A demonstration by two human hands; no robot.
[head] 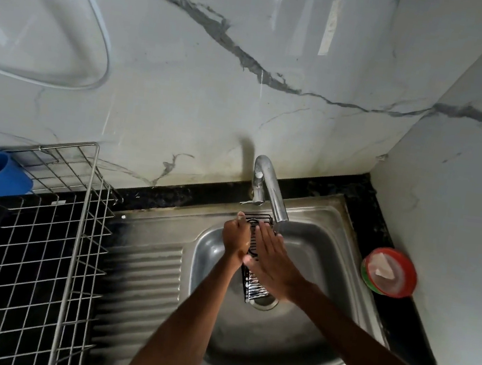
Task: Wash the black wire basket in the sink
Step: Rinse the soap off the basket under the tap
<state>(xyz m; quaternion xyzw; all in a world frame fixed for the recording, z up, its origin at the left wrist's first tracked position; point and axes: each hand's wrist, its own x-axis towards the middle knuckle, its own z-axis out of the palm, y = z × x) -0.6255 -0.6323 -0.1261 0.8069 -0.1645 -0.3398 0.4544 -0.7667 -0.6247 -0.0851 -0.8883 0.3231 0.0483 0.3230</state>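
Both forearms (pixel 183 328) reach from six o'clock over the sink (pixel 273 349). Left hand (pixel 235 238) grips the black wire basket (pixel 253 289) at its nine o'clock edge; right hand (pixel 273 263) lies flat on it, fingers straight, under the faucet (pixel 268 186). Wire rack (pixel 41 248) stands at nine, red dish (pixel 388 272) at three.

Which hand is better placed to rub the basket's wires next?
Probably right: the right hand lies flat, fingers straight, on the black wire basket, free to rub; the left hand grips its edge.
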